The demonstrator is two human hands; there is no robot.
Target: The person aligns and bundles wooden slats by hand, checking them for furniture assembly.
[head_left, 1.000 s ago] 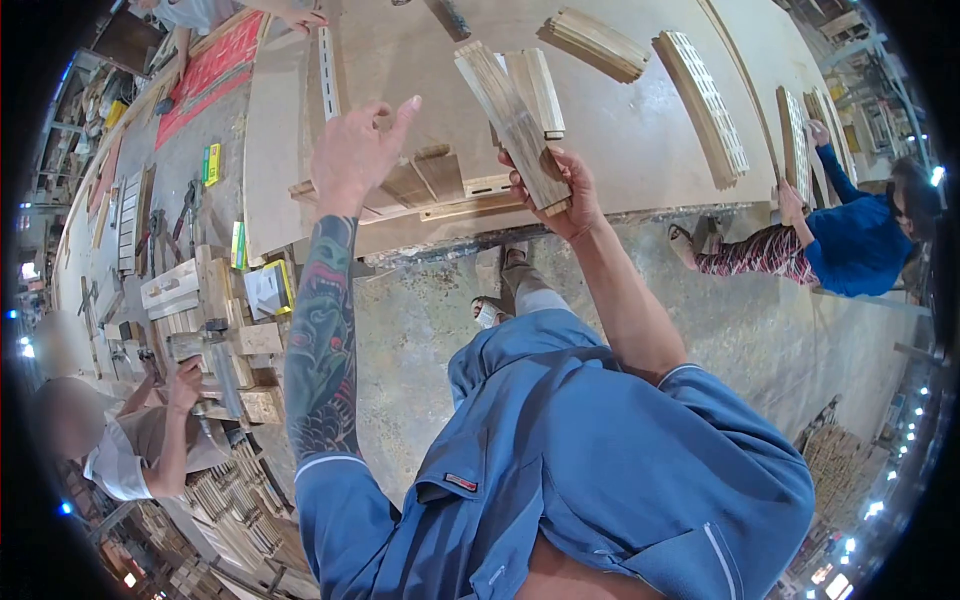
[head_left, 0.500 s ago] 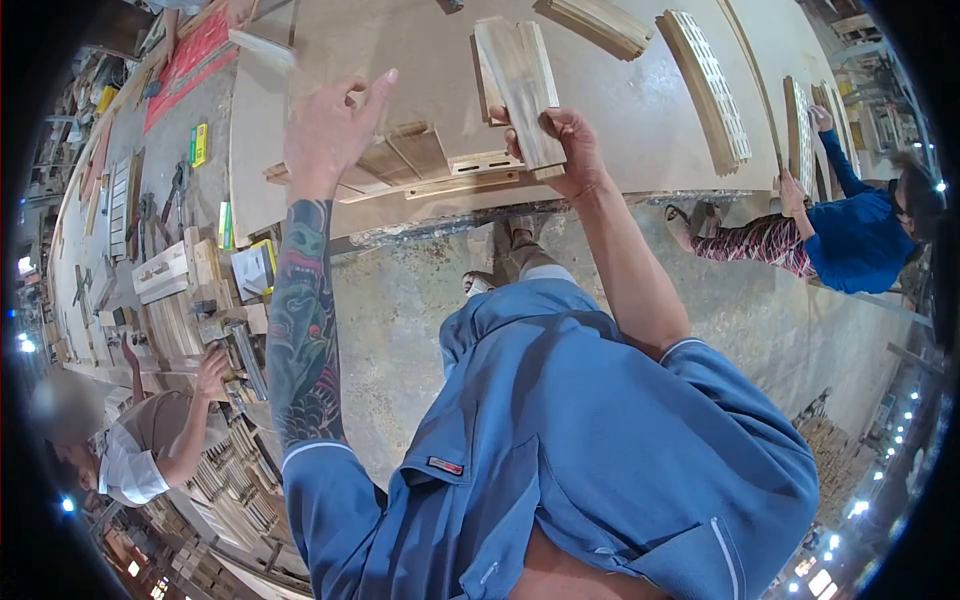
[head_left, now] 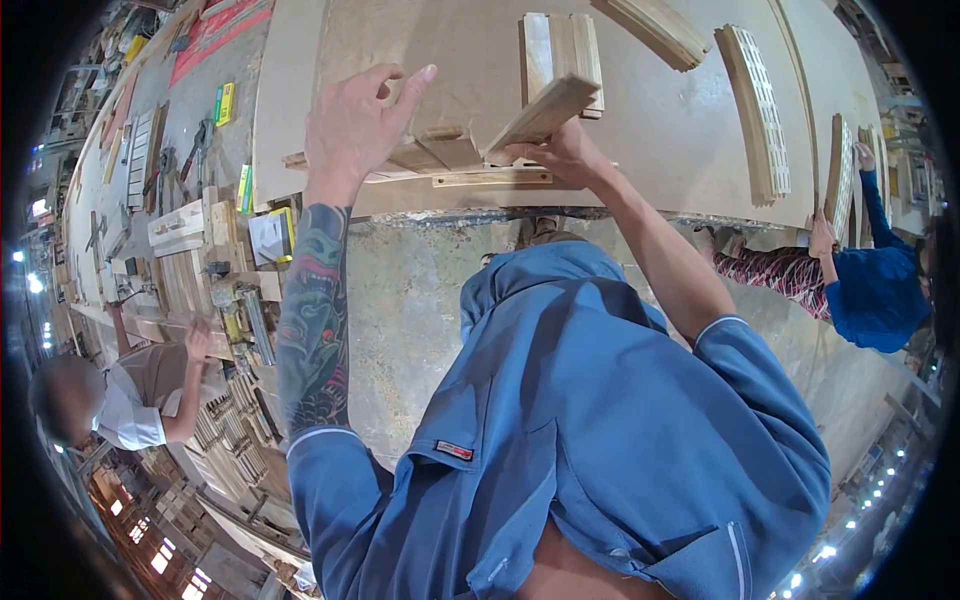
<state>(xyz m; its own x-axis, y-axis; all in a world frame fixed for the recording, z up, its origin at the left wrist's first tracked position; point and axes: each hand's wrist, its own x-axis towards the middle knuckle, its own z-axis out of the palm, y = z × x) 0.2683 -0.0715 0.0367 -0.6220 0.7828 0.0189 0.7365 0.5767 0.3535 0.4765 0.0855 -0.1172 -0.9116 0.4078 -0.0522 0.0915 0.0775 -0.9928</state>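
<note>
My right hand (head_left: 565, 152) is closed around the lower end of a short wooden board (head_left: 545, 110), tilted above the table. The board's lower end is close to a row of flat wooden pieces (head_left: 447, 150) lying along the near edge. A narrow wooden strip (head_left: 490, 178) with holes lies just in front of them. My left hand (head_left: 355, 122) is over the left part of that row, holding nothing, its thumb stretched out and the fingers partly bent. Beyond my right hand lies a stack of wooden boards (head_left: 577, 50).
Bundled wooden pieces (head_left: 655, 28) and a stack with a white slotted face (head_left: 755, 115) lie farther right on the table (head_left: 660, 130). At the right a person in a blue top (head_left: 878, 295) handles wood. Another person (head_left: 140, 400) works at the left beside stacked timber.
My right hand has swung the board down and tilted it toward the row of wooden pieces, away from the stack. My left hand stays over the row's left part. The view has shifted slightly.
</note>
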